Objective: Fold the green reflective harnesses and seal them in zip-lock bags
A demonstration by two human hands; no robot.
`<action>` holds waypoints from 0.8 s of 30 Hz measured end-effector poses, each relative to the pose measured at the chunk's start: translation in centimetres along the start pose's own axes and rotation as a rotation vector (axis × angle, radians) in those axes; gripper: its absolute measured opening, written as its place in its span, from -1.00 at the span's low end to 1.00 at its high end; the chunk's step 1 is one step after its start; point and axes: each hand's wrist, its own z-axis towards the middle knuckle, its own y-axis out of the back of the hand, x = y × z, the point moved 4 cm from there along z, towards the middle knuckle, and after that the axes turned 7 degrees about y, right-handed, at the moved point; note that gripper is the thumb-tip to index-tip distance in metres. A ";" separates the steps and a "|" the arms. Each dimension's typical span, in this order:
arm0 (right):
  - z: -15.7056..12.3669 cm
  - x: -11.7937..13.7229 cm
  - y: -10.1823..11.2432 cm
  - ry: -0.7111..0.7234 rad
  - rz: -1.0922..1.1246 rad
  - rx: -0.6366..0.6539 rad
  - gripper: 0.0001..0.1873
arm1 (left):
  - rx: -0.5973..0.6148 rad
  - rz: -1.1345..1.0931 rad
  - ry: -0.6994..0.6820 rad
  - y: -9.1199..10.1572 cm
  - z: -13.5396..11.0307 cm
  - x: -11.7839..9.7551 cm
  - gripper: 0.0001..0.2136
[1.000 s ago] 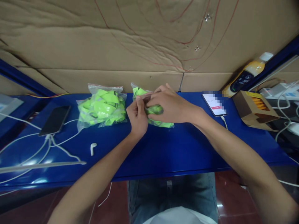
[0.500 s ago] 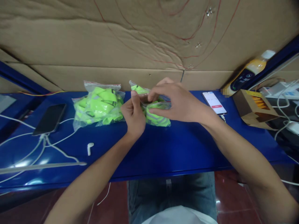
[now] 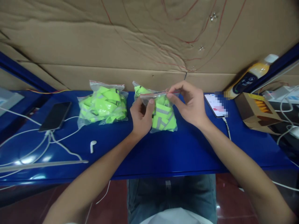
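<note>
A clear zip-lock bag (image 3: 164, 116) holds folded neon-yellow straps with grey reflective stripes. My left hand (image 3: 143, 116) is closed on the bag's left side, thumb on the front near the top. At the upper right corner, my right hand (image 3: 189, 99) pinches the red-lined zip strip between thumb and fingers. Behind my left hand another bag with neon-yellow material (image 3: 139, 90) shows in part. To the left lies a pile of similar filled zip-lock bags (image 3: 102, 104), apart from both hands.
On the blue table (image 3: 149, 158) lie a dark phone (image 3: 55, 115) with white cables, a white earbud (image 3: 92, 146) and a lit phone (image 3: 215, 105). A juice bottle (image 3: 253, 76) leans behind an open cardboard box (image 3: 257, 113) at right. Cardboard (image 3: 116, 46) lines the back.
My right hand has moved from over the bag's mouth to its upper right corner. The bag's opening now lies flat and straight, and its striped front shows more.
</note>
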 end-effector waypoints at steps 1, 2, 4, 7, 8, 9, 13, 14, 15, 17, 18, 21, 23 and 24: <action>-0.3 -0.3 -0.1 -0.005 0.002 -0.027 -0.81 | -0.001 -0.003 0.013 -0.1 -0.1 0.0 -0.67; -0.5 -0.5 -0.1 -0.017 0.003 -0.049 -0.77 | -0.004 -0.014 0.028 -0.2 -0.1 0.1 -0.69; -1.0 -1.0 0.0 -0.092 0.026 -0.099 -0.67 | -0.007 -0.051 0.057 -0.4 -0.1 0.2 -0.73; -1.9 -1.9 0.1 -0.288 0.099 -0.189 -0.48 | 0.000 -0.097 0.095 -0.6 0.0 0.6 -0.75; -2.2 -2.2 0.1 -0.335 0.112 -0.220 -0.47 | -0.001 -0.103 0.099 -0.6 0.0 0.7 -0.75; -2.5 -2.5 0.1 -0.364 0.116 -0.252 -0.49 | -0.006 -0.107 0.098 -0.6 0.0 0.7 -0.76; -3.3 -3.3 0.3 -0.360 0.113 -0.397 -0.57 | -0.008 -0.112 0.071 -0.8 -0.2 0.3 -0.77; -3.4 -3.4 0.3 -0.356 0.113 -0.419 -0.57 | -0.005 -0.110 0.064 -0.9 -0.2 0.2 -0.76; -3.6 -3.5 0.4 -0.357 0.116 -0.429 -0.58 | -0.006 -0.106 0.058 -0.9 -0.1 0.1 -0.74; -3.8 -3.5 0.6 -0.370 0.147 -0.415 -0.61 | -0.023 -0.099 0.048 -0.8 0.0 0.1 -0.72; -3.8 -3.5 0.7 -0.379 0.175 -0.391 -0.62 | -0.036 -0.101 0.044 -0.7 0.1 0.1 -0.72; -4.0 -3.5 1.1 -0.405 0.240 -0.301 -0.66 | -0.068 -0.112 0.038 -0.5 0.3 0.4 -0.74; -4.2 -3.6 1.3 -0.418 0.244 -0.281 -0.66 | -0.086 -0.106 0.038 -0.4 0.4 0.6 -0.74; -4.2 -3.7 1.3 -0.425 0.243 -0.285 -0.66 | -0.094 -0.103 0.037 -0.3 0.4 0.7 -0.74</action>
